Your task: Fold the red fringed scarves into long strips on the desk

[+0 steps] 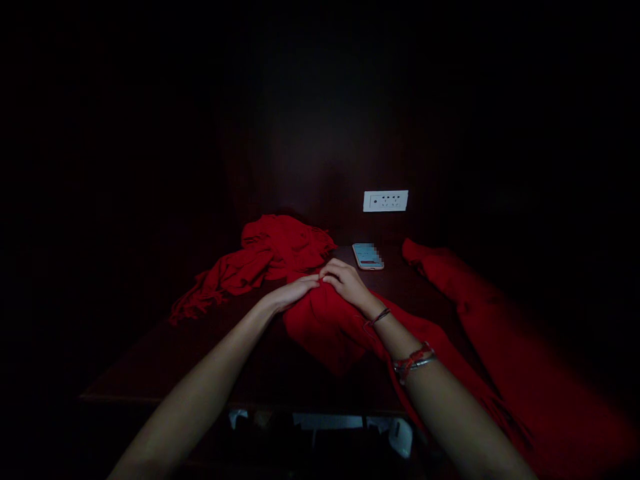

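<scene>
A red fringed scarf (330,330) lies bunched on the dark table, its length trailing off to the lower right. My left hand (295,291) comes in from the left with its fingers closed on a fold at the scarf's upper part. Beside it, my right hand (346,280) pinches the same fold, fingertips nearly touching those of the left. Bracelets circle my right wrist and forearm. Just behind the hands, a second red fringed cloth (285,243) sits in a crumpled heap; whether it joins the held scarf I cannot tell.
A phone (368,257) with its screen lit lies behind my right hand. A white socket plate (385,201) is on the back wall. More red cloth (500,327) stretches along the right side. The table's front edge (150,400) shows, with pale objects below it.
</scene>
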### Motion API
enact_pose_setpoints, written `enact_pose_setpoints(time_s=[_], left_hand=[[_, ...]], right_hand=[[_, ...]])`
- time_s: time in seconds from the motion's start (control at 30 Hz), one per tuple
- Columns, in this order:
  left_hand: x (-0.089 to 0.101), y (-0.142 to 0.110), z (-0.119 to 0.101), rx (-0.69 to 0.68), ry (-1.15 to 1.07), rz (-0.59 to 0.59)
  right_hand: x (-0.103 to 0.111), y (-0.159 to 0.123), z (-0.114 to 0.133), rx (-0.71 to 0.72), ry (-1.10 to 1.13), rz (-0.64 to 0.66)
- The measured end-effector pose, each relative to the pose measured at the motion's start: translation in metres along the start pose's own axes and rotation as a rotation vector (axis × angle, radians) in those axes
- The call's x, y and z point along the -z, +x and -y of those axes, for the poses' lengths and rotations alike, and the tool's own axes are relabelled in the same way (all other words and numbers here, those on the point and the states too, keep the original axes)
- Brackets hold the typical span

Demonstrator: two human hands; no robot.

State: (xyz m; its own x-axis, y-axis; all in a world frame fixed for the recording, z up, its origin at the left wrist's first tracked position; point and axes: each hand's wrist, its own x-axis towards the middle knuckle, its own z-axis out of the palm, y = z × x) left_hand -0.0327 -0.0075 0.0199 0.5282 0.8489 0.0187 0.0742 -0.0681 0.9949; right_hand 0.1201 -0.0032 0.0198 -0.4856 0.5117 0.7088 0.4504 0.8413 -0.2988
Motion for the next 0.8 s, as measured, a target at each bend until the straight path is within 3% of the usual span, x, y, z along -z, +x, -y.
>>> enact_pose_setpoints(time_s=[0.1,0.17,0.3,0.47,0.53,0.7,0.8], left_hand=[[0.006,0.001,0.001,0.174,-0.111,0.137],[0.013,0.002,0.000,0.206,-0.152,0.106],[0.019,-0.002,-0.005,0.068,-0.079,-0.110],[0.001,-0.003,-0.003,-0.206,0.377,-0.315],[-0.002,0.002,0.004,-0.210,0.487,-0.359],[0.001,0.016,0.020,-0.089,0.491,-0.313],[-0.004,0.012,0.015,-0.167,0.687,-0.384]], right_hand=[[-0.001,0.002,0.003,0.032,0.012,0.041],[-0.001,0.003,0.003,0.021,0.009,0.040],[-0.002,0.003,0.001,-0.048,-0.011,0.000],[0.026,0.002,0.000,-0.180,-0.025,0.037],[0.050,-0.004,0.004,-0.236,-0.042,0.111],[0.099,-0.042,0.022,-0.225,-0.111,0.547],[0.101,-0.071,0.030,-0.185,-0.209,0.566]])
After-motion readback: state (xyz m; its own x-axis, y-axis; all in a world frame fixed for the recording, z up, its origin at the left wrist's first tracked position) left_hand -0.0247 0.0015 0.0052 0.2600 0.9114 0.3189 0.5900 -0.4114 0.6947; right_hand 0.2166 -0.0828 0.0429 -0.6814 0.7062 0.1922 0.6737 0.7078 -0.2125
